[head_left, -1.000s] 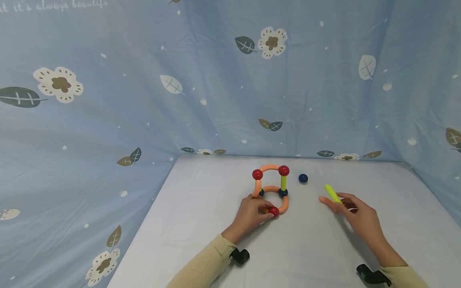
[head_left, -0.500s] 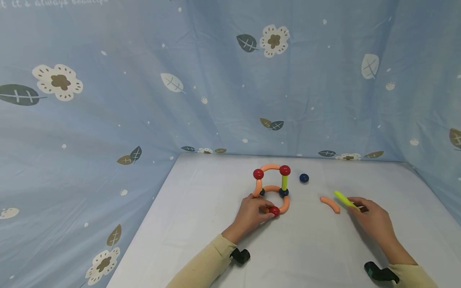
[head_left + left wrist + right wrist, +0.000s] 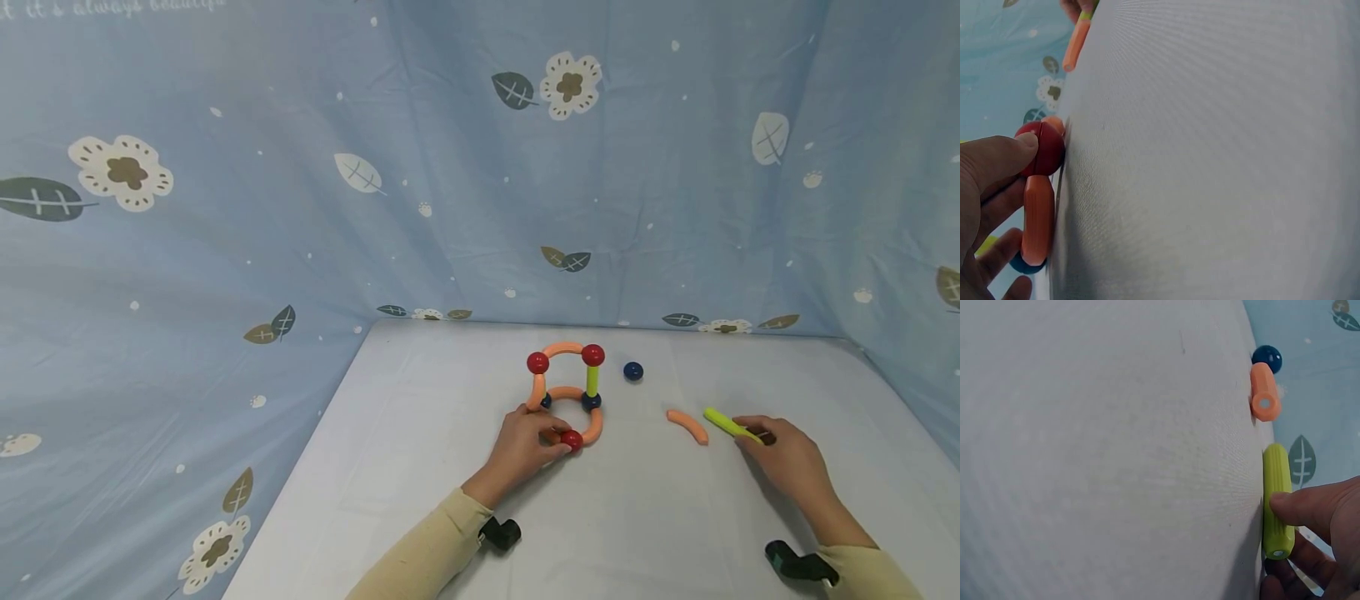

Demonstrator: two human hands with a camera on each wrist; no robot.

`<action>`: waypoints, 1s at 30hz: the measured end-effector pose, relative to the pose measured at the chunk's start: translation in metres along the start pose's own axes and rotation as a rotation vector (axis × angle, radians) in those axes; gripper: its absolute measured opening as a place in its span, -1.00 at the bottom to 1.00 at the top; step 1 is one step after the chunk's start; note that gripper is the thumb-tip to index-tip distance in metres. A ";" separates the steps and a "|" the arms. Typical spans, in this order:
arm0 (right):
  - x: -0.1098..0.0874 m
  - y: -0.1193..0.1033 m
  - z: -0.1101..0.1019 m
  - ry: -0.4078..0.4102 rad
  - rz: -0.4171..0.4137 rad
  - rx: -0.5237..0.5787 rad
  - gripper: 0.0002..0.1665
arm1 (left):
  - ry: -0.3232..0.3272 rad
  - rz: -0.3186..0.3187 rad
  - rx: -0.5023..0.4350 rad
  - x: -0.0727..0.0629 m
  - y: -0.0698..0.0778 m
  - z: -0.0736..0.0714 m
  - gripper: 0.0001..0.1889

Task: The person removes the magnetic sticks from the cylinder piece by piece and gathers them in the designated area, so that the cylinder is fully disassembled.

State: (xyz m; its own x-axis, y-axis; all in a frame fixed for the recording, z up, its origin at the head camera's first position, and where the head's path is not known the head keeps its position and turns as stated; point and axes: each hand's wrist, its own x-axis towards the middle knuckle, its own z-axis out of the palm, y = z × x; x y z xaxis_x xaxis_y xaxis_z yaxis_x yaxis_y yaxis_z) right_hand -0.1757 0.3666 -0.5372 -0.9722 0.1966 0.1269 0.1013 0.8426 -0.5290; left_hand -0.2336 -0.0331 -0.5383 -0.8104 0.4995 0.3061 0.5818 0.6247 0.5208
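Observation:
My left hand [image 3: 522,446] pinches a red ball [image 3: 572,441] at the front of a small frame of balls and rods. Curved orange rods [image 3: 593,427] and dark blue balls [image 3: 592,401] form its base ring. A green rod [image 3: 592,381] stands up from it to another red ball [image 3: 593,355], with a curved orange rod across the top. On the right, my right hand [image 3: 787,458] holds a straight yellow-green rod [image 3: 1277,481] between thumb and fingers, low at the tabletop. Left of that rod lies a loose curved orange rod [image 3: 687,427].
A loose dark blue ball [image 3: 633,372] sits on the white tabletop [image 3: 420,400], right of the frame. Behind the table hangs a blue curtain [image 3: 450,167] printed with leaves and flowers. Dark wrist cameras [image 3: 501,534] are strapped at both sleeves.
My right hand has let go of the curved orange rod and moved right with the yellow-green rod, lowering it to the tabletop. The left hand and the frame stay put.

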 end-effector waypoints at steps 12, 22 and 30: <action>0.001 -0.002 -0.001 -0.017 0.007 0.014 -0.56 | -0.004 -0.024 -0.006 0.000 -0.001 0.001 -0.73; -0.003 -0.010 -0.001 0.052 0.003 0.041 -0.52 | -0.028 -0.083 -0.051 -0.003 0.002 -0.003 -0.68; -0.010 -0.030 0.002 0.110 -0.031 0.090 -0.57 | -0.028 -0.036 -0.080 -0.008 -0.003 -0.012 -0.68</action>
State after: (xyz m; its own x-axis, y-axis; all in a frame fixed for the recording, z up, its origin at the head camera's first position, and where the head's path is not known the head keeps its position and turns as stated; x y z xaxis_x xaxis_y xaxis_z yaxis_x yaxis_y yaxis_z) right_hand -0.1693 0.3380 -0.5242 -0.9449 0.2297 0.2331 0.0479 0.8017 -0.5959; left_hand -0.2300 -0.0464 -0.5329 -0.8279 0.4950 0.2638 0.5438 0.5935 0.5933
